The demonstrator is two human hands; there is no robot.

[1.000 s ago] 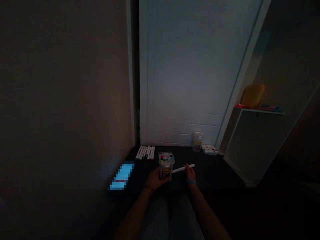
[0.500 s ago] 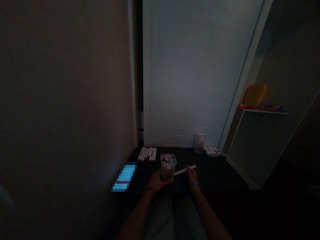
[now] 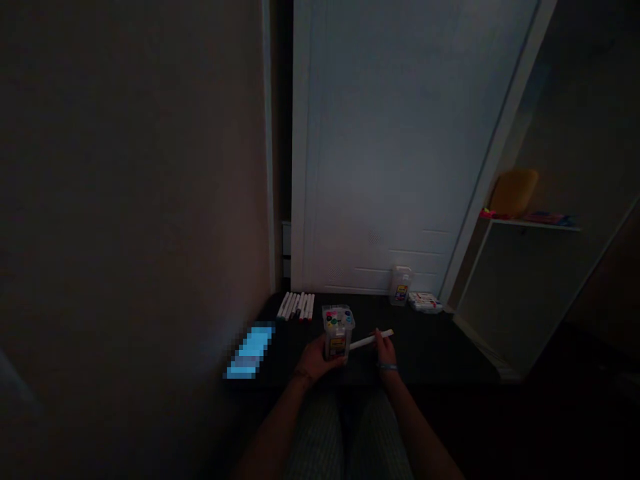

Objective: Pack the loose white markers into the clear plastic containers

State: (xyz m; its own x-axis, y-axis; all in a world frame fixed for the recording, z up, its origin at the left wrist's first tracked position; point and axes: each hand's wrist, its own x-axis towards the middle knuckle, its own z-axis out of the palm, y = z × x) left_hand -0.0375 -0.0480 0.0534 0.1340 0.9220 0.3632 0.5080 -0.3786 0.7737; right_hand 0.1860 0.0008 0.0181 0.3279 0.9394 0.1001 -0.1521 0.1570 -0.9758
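A clear plastic marker case (image 3: 338, 343) is upright in my left hand (image 3: 315, 360), whose fingers wrap round its lower part. Several markers stand inside it, their coloured ends showing at the open top. My right hand (image 3: 385, 348) grips a white marker (image 3: 364, 343) with a yellow end pointing right. The marker's other end comes close to the case's right side; whether it touches, I cannot tell. Behind the case to the left, several white markers (image 3: 296, 307) lie side by side on the dark table (image 3: 425, 353).
At the table's back right stand a clear lidded container (image 3: 401, 287) and a flat white case (image 3: 425, 302). A pixelated bright screen (image 3: 251, 352) lies at the left edge. A white door panel (image 3: 370, 167) rises behind. To the right, a shelf (image 3: 535, 225) holds a yellow object (image 3: 514, 192).
The view has shifted slightly. Both hands keep their hold on the case and the white marker, with hardly any movement.
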